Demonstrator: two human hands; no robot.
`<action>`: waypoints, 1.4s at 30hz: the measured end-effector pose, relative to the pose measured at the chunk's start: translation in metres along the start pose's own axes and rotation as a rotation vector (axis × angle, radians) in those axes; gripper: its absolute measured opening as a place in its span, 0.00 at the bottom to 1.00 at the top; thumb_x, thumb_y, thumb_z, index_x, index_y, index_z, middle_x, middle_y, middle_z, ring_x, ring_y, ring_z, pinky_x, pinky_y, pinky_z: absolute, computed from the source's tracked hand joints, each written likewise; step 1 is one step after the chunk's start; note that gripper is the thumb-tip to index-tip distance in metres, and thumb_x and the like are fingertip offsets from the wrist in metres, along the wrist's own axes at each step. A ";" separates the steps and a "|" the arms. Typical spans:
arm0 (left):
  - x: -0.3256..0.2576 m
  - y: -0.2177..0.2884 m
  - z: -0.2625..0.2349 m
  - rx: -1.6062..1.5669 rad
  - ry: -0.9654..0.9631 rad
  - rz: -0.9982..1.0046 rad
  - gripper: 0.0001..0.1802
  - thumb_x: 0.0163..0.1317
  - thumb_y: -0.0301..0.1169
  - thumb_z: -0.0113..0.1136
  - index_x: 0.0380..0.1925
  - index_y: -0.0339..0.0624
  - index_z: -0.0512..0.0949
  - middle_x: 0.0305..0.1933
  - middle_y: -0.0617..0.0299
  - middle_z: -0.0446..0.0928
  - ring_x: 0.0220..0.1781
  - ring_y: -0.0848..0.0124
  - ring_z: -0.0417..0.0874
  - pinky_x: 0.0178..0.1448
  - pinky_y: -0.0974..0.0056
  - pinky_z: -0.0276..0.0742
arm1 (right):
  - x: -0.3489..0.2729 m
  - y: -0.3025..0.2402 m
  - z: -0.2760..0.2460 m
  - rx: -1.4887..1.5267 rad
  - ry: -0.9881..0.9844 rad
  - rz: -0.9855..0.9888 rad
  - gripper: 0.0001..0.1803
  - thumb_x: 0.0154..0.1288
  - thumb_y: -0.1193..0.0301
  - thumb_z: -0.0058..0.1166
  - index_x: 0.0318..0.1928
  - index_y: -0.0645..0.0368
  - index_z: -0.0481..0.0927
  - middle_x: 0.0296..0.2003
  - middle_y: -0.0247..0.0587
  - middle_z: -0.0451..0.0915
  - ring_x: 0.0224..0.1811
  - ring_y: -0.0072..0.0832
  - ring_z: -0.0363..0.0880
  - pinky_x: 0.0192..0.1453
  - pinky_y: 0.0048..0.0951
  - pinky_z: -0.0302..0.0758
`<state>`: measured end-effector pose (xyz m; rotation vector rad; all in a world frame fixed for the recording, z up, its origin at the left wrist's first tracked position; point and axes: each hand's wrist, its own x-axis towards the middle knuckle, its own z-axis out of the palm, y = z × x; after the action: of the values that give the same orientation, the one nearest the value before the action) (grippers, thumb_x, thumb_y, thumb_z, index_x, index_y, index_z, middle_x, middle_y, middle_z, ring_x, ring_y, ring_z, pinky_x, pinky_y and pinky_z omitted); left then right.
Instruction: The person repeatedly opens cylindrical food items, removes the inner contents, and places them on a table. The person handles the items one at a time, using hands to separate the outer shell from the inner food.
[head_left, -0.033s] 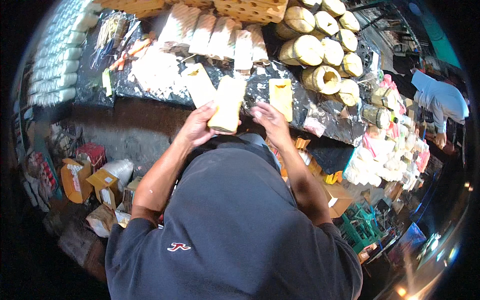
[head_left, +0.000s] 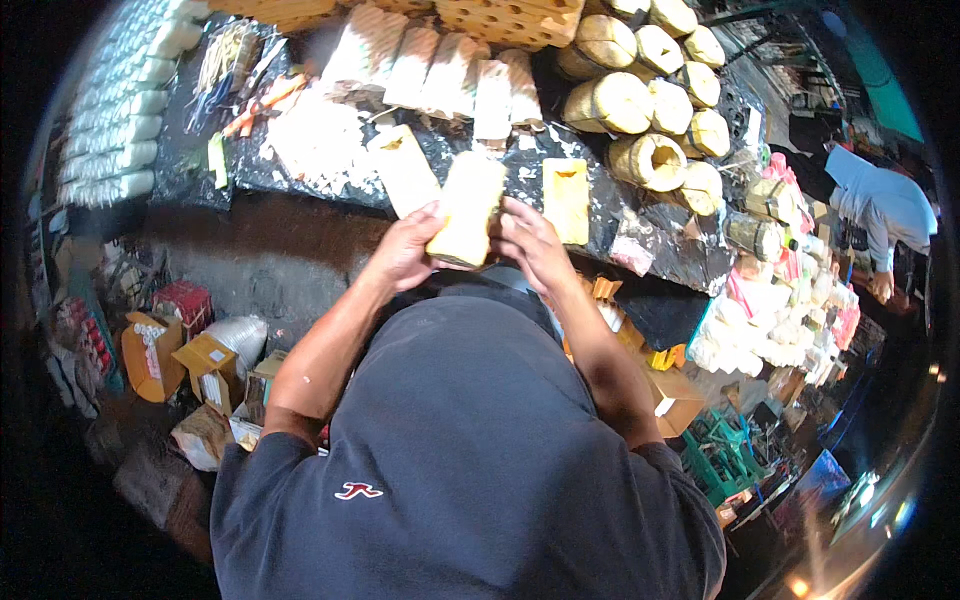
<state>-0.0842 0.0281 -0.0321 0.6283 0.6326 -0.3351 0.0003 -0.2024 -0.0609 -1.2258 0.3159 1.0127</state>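
Note:
My left hand (head_left: 408, 248) is closed around the left side and lower end of a pale yellow rectangular block (head_left: 466, 210), held tilted above the table's near edge. The fingers of my right hand (head_left: 530, 245) curl against the block's right side. Just behind it to the left lies a similar pale yellow piece (head_left: 403, 170) with a notch at its far end. A third yellow piece (head_left: 566, 200), with a slot near its top, lies right of my right hand. Strong light washes out the block's surface.
White paper-like rolls (head_left: 440, 75) stand behind the blocks, before a perforated orange-yellow slab (head_left: 510, 20). Round yellowish bundles (head_left: 610, 105) are stacked at right. Orange-handled tools (head_left: 265, 103) lie left. Open cartons (head_left: 210, 365) sit low at left; a person in light clothes (head_left: 880, 200) bends at far right.
My right hand has moved left, and its fingers now meet the block's right side. The block in my left hand has shifted slightly to the right.

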 end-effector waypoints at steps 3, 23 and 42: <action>0.017 -0.012 -0.006 0.753 0.004 0.073 0.23 0.82 0.46 0.57 0.49 0.33 0.83 0.41 0.54 0.88 0.42 0.72 0.87 0.46 0.60 0.85 | 0.017 -0.002 0.033 0.307 -0.128 0.006 0.20 0.79 0.74 0.58 0.66 0.66 0.76 0.57 0.45 0.84 0.56 0.33 0.86 0.62 0.40 0.85; -0.018 0.034 -0.027 0.026 -0.175 -0.013 0.40 0.72 0.42 0.66 0.78 0.35 0.63 0.80 0.51 0.65 0.76 0.59 0.75 0.75 0.49 0.77 | 0.031 -0.029 0.076 0.405 -0.157 0.117 0.26 0.90 0.56 0.36 0.71 0.62 0.72 0.56 0.54 0.85 0.52 0.43 0.90 0.55 0.45 0.89; -0.059 0.056 -0.140 -0.144 0.033 0.312 0.30 0.82 0.51 0.52 0.67 0.35 0.72 0.56 0.48 0.84 0.56 0.56 0.89 0.54 0.53 0.91 | 0.119 0.004 0.140 -1.354 0.186 -0.485 0.28 0.67 0.59 0.67 0.54 0.66 0.72 0.47 0.67 0.80 0.48 0.63 0.84 0.54 0.63 0.79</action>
<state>-0.1643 0.1661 -0.0582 0.5844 0.5743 0.0126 0.0204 -0.0228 -0.0947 -2.4496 -0.6422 0.6129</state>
